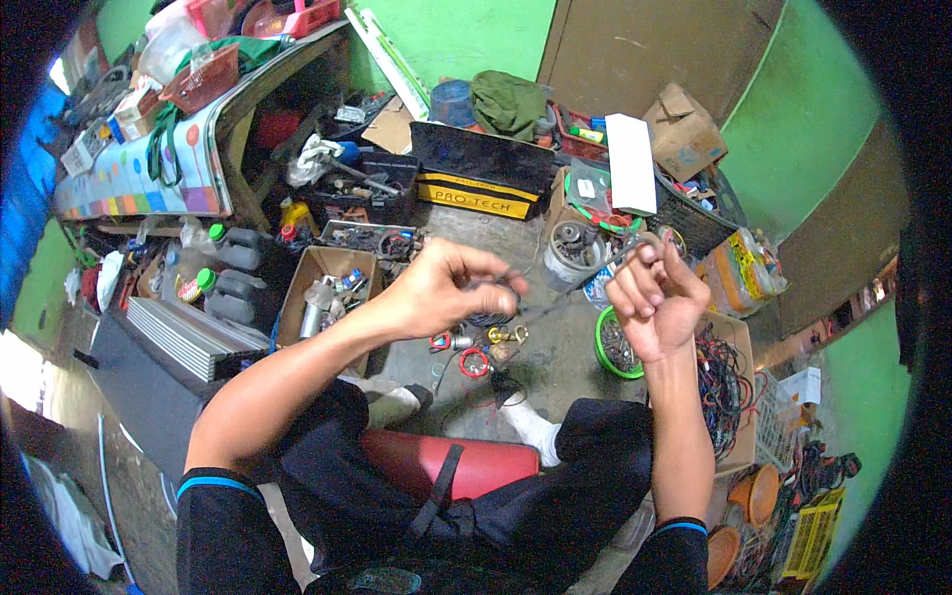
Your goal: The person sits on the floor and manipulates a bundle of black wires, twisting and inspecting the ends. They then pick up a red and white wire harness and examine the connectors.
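Two hands stretch one thin dark cable above a cluttered concrete floor.
Left hand point(446, 288) pinches one cable point(575, 283) end, right hand point(654, 297) clenches the other; two cardboard boxes point(322, 288) left, green walls point(476, 35) far.

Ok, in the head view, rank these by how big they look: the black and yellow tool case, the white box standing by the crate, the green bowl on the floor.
1. black and yellow tool case
2. white box
3. green bowl, partly hidden behind the right hand; it also lies nearer the camera, so its true size is unsure.
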Tool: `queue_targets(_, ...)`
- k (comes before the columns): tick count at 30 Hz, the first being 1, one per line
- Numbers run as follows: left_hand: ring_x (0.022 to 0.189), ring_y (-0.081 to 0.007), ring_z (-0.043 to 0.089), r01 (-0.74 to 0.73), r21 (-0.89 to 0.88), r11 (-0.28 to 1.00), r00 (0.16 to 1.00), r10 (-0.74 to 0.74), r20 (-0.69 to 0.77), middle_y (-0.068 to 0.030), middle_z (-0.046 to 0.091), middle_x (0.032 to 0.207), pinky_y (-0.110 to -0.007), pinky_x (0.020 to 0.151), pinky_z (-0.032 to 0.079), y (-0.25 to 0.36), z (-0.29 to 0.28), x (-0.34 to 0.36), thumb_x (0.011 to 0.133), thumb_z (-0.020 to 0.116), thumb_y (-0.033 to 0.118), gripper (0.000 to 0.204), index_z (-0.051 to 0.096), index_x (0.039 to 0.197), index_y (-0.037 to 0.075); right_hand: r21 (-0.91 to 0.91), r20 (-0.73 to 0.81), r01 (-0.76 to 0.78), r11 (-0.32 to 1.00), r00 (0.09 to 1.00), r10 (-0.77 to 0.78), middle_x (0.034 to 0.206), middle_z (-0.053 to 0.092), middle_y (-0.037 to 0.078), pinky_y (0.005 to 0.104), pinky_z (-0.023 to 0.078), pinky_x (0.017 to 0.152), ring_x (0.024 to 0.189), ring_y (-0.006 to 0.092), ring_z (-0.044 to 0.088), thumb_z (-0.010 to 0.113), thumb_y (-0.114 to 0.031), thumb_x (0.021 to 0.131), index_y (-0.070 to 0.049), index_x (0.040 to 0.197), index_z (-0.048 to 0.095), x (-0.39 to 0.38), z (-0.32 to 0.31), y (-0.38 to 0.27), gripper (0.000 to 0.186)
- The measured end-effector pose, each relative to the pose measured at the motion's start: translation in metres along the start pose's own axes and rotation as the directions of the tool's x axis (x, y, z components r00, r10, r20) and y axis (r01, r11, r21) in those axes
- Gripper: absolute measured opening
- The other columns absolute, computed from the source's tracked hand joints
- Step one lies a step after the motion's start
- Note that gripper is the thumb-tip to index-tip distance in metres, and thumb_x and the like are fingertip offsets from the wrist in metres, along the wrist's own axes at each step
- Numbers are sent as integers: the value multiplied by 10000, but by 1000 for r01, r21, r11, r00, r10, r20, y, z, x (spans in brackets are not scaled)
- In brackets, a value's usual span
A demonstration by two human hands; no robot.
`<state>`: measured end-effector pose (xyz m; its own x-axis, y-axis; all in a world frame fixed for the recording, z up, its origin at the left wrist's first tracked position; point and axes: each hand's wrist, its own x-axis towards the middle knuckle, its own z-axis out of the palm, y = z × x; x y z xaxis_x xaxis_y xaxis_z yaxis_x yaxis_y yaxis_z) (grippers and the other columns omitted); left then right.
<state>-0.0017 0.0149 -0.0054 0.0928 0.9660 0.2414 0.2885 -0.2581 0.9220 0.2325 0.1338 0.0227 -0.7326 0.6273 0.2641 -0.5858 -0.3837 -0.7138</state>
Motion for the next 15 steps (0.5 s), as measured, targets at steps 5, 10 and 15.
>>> queue_targets(5, 694, -36, 546, 11, 144, 989, 959, -51, 278, 1, 673, 748, -231, 642, 449, -8, -11, -2, 767, 782, 238, 342, 703, 1007, 7, -820, -89, -202, 536, 969, 229, 524, 473, -44, 232, 301, 437, 458, 18, 350, 699, -197, 840, -2, 856, 684, 0, 2, -4, 196)
queue_targets(10, 689, -34, 565, 156, 28, 987, 979, -158, 130, 14, 666, 748, -225, 619, 446, -12, -9, 2, 845, 708, 234, 243, 704, 956, 19, -965, 95, 38, 258, 973, 212, 610, 597, -15, 226, 364, 508, 559, 34, 438, 732, -170, 794, -27, 869, 721, -5, 3, -12, 161)
queue_targets(15, 590, -62, 547, 330, -139, 934, 942, -317, 109, -12, 613, 709, -234, 517, 441, -13, -6, 4, 931, 577, 212, 218, 626, 927, 0, -990, 93, 66, 122, 969, 229, 752, 650, 69, 300, 484, 606, 667, 168, 630, 628, -179, 856, 0, 854, 654, -1, -7, 1, 181)
